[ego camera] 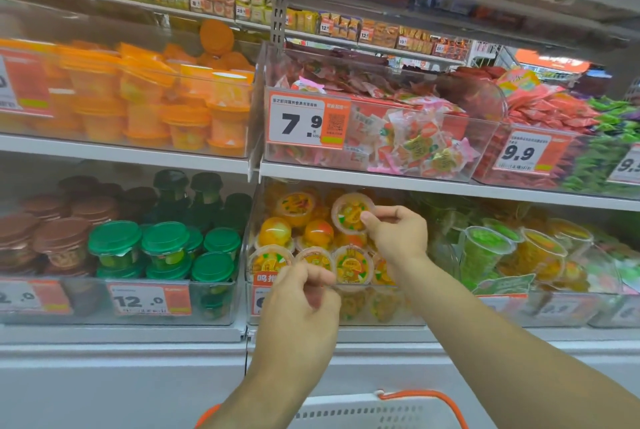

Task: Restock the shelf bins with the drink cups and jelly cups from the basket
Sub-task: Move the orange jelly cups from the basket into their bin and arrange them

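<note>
1. Pinching a small jelly cup (316, 260) at the front row, left hand (301, 304) fingers curled (grip partly hidden).
2. Seating another jelly cup (351, 212), right hand (398, 234) fingertips clasping its rim, atop the orange jelly bin (391, 311); best nestled label outward.

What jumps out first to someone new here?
Two bare hands at the lower middle bin: the right hand pinches an orange jelly cup over the pile, the left hand pinches another at the front. Next, the big 7.9 price tag above.
</note>
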{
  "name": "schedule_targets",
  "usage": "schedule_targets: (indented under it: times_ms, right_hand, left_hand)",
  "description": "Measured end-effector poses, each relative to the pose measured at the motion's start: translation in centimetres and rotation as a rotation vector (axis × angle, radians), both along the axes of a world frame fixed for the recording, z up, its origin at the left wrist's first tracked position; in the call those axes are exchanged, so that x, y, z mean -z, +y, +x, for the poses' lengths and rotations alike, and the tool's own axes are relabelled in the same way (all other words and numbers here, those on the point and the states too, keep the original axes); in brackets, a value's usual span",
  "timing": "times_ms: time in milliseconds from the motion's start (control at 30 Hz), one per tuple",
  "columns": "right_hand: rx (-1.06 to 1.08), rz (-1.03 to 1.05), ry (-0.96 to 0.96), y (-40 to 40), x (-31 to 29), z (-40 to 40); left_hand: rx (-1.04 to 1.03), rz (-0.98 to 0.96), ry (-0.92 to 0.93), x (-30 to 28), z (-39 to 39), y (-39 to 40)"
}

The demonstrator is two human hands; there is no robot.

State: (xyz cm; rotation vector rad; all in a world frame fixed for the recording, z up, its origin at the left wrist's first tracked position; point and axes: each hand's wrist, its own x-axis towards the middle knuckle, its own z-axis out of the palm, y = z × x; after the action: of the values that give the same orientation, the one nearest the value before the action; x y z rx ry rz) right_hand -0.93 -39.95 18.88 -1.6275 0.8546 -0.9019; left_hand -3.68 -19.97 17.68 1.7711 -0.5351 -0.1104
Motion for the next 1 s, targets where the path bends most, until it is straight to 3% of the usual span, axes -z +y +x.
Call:
schedule_targets:
  times_ms: [400, 633, 733, 867, 1000]
  right_hand:
    - [0.059, -0.214, 0.477, -0.7, -1.1, 4.3]
    - [0.013, -0.246, 0.439, -0.6, -0.6, 3.5]
    - [0.050, -0.376, 0.358, 0.1, 0.0, 2.8]
    - [-0.066, -0.560, 0.259, 1.4, -0.2, 3.8]
    - [-0.204, -0.598, 0.360, 3.2, -1.1, 5.7]
  left_hand:
    - [0.094, 0.070, -0.012, 0.4, 0.4, 0.7]
    - [0.107, 0.081, 0.003, 0.4, 0.4, 0.5]
    - [0.110, 0.097, -0.008, 0.4, 0.2, 0.5]
    - [0.101, 0.101, -0.013, 0.2, 0.3, 0.5]
    - [0.099, 0.126, -0.012, 0.0, -0.1, 0.3]
